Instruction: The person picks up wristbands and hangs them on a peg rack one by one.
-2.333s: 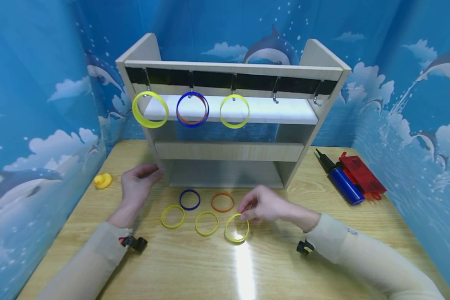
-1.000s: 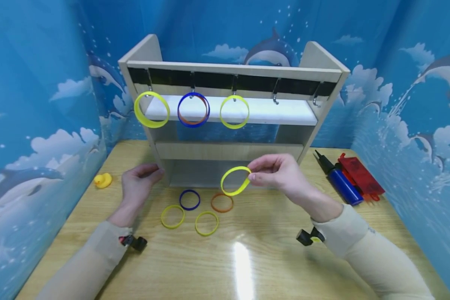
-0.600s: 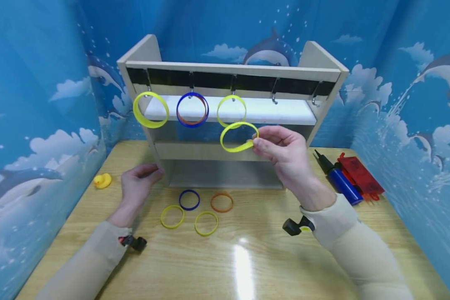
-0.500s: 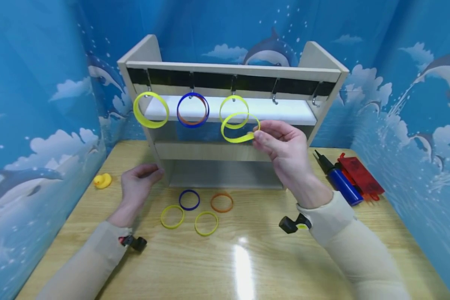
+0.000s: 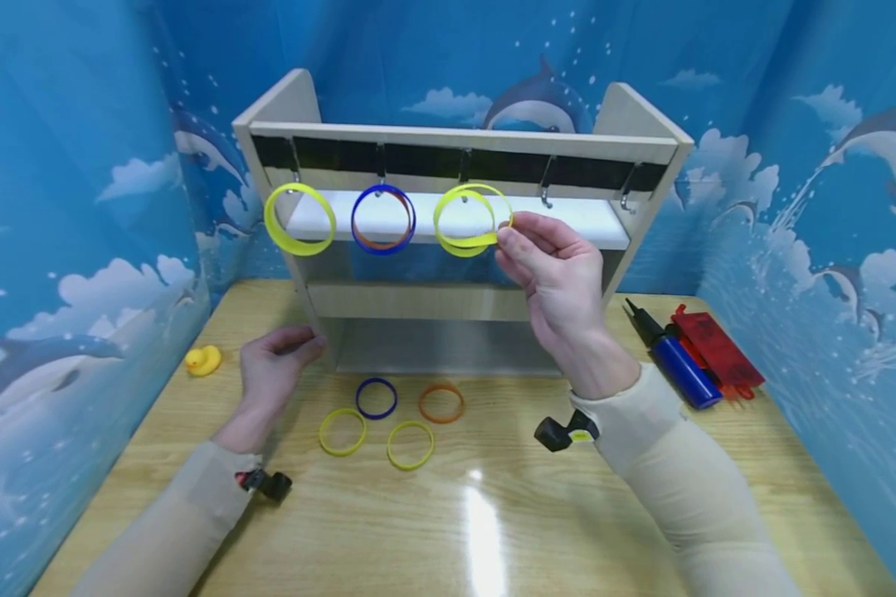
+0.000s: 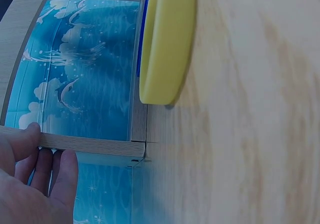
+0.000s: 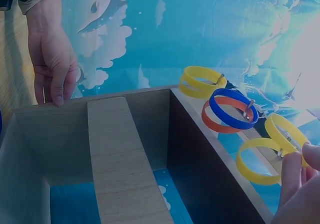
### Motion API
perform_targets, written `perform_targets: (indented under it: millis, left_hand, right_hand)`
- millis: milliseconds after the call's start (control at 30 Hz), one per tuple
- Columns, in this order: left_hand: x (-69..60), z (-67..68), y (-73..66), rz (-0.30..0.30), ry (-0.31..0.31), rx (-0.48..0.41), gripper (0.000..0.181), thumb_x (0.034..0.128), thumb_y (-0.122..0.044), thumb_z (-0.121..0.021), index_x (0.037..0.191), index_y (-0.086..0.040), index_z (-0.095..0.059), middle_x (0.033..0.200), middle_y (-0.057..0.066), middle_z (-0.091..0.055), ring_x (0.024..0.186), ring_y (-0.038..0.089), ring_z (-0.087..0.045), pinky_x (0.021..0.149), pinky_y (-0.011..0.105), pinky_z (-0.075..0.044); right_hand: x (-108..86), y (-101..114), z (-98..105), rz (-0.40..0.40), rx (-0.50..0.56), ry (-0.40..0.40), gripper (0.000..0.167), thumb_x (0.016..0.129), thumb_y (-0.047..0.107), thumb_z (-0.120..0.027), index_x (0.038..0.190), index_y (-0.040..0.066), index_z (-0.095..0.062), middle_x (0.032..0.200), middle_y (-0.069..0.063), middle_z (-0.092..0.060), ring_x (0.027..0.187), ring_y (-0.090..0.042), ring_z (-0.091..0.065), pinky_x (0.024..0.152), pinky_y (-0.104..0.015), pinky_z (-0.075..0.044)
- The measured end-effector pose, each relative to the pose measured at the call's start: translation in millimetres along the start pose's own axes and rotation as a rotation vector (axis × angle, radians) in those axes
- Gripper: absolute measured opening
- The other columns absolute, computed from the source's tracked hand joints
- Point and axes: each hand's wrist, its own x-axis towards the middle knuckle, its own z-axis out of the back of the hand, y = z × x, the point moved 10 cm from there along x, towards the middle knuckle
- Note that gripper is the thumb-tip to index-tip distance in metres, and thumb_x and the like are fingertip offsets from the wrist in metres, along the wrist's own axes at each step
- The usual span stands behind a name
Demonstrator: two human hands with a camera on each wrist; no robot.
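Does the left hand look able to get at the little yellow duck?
Probably yes: the yellow duck sits close by on the table, with nothing between it and the left hand, though that hand would first have to release the shelf.

Thin yellow ring (image 5: 485, 240), tilted, pinched at its right edge, in front of upright pale shelf unit (image 5: 455, 301)

In the head view I can see a yellow toy duck (image 5: 203, 361) near the left edge of the wooden table (image 5: 388, 531). Over on my right lies a blue cylinder with a black tapered end (image 5: 687, 369), and a flat red object (image 5: 728, 352) sits just beside it, partly hidden. Blue curtains (image 5: 82, 207) printed with dolphins and white clouds surround the table.
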Motion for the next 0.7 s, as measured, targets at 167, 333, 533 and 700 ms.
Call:
perform_targets:
  millis: [167,333,533,700]
  left_hand:
    - [-0.3,0.0,0.0,-0.001,-0.001,0.003,0.034,0.0969,-0.018,-0.09,0.124,-0.001,-0.081,0.09,-0.03,-0.076,0.087,-0.003,-0.073,0.079,0.014,-0.06]
    - [-0.5,0.1,-0.1,0.001,0.006,0.031,0.034,0.0985,-0.023,-0.088,0.126,-0.004,-0.081,0.093,-0.029,-0.077,0.09,-0.003,-0.073,0.081,0.014,-0.059]
    - [-0.3,0.1,0.8,0.015,0.006,0.039,0.036,0.0983,-0.024,-0.089,0.126,-0.004,-0.081,0.095,-0.026,-0.079,0.089,-0.004,-0.073,0.08,0.014,-0.059]
    - [-0.8,0.8,-0.4,0.012,-0.01,0.073,0.035,0.098,-0.026,-0.089,0.125,-0.005,-0.082,0.091,-0.029,-0.077,0.088,-0.006,-0.072,0.08,0.013,-0.057]
  right_hand:
    - [1.2,-1,0,0.02,0.008,-0.022,0.018,0.101,-0.004,-0.078,0.105,0.012,-0.084,0.1,-0.001,-0.087,0.089,-0.011,-0.085,0.082,-0.025,-0.069]
    - [1.5,-4,-1,0.038,-0.027,-0.027,0.023,0.1,-0.007,-0.078,0.1,0.015,-0.085,0.098,0.0,-0.087,0.085,-0.01,-0.085,0.081,-0.026,-0.069]
    - [0.4,-8,-2,0.053,-0.066,-0.01,0.028,0.098,-0.011,-0.078,0.096,0.016,-0.085,0.094,0.001,-0.087,0.082,-0.009,-0.084,0.076,-0.026,-0.07]
    - [0.4,-11,-4,0.056,-0.101,0.014,0.034,0.098,-0.015,-0.076,0.093,0.018,-0.085,0.092,0.003,-0.087,0.083,-0.009,-0.084,0.072,-0.027,-0.069]
